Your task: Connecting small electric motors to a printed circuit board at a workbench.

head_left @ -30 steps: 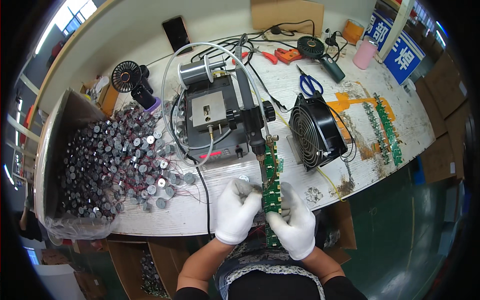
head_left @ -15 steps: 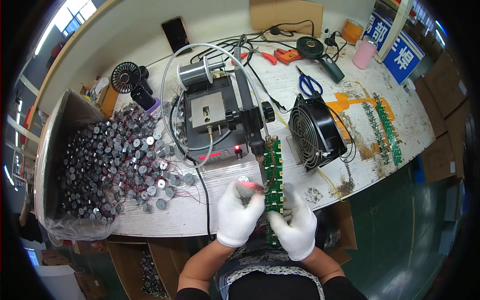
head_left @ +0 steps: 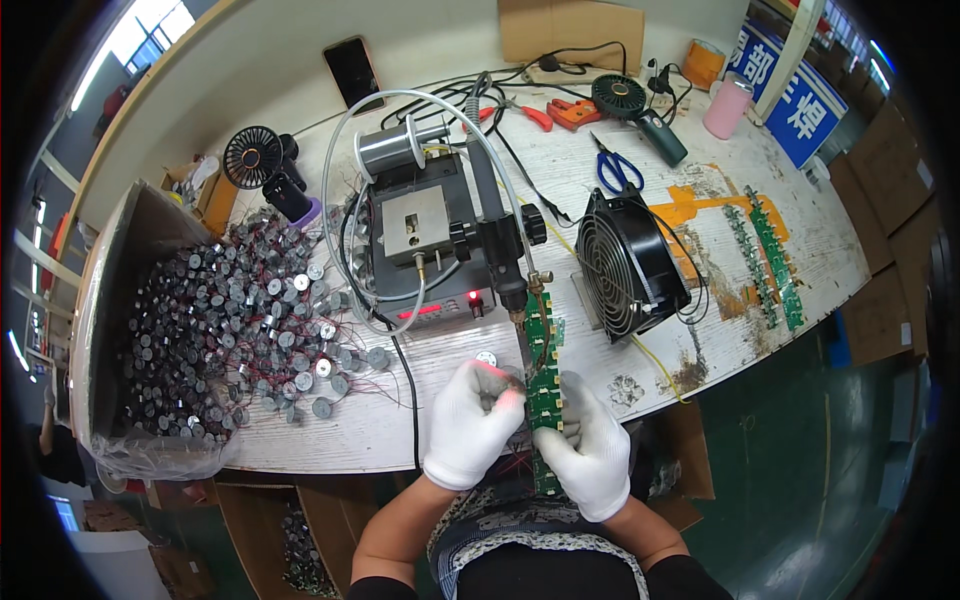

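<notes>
White cotton gloves on both hands, working at the near edge of a scuffed white bench (head_left: 690, 330). Right hand (head_left: 590, 450) is closed around the lower part of a long green circuit-board strip (head_left: 545, 385), which runs from the person's lap up to the tip of the soldering machine (head_left: 430, 240). Left hand (head_left: 468, 425) is pinched shut on a small round silver part with thin red leads (head_left: 505, 385), pressed against the strip's left edge.

Risks, as I judge them: the strip is narrow and held only low down, so it could flex or swing off the tip; the gloved fingertips sit close to the hot end; the fine leads could slip out of place before they are fixed.

The strip looks rigid, thin, dark green, studded with small components along its length. Heap of like silver parts (head_left: 230, 320) lies to the left, spilling from a lined box. Black fan (head_left: 625, 265) stands just right of the strip.
</notes>
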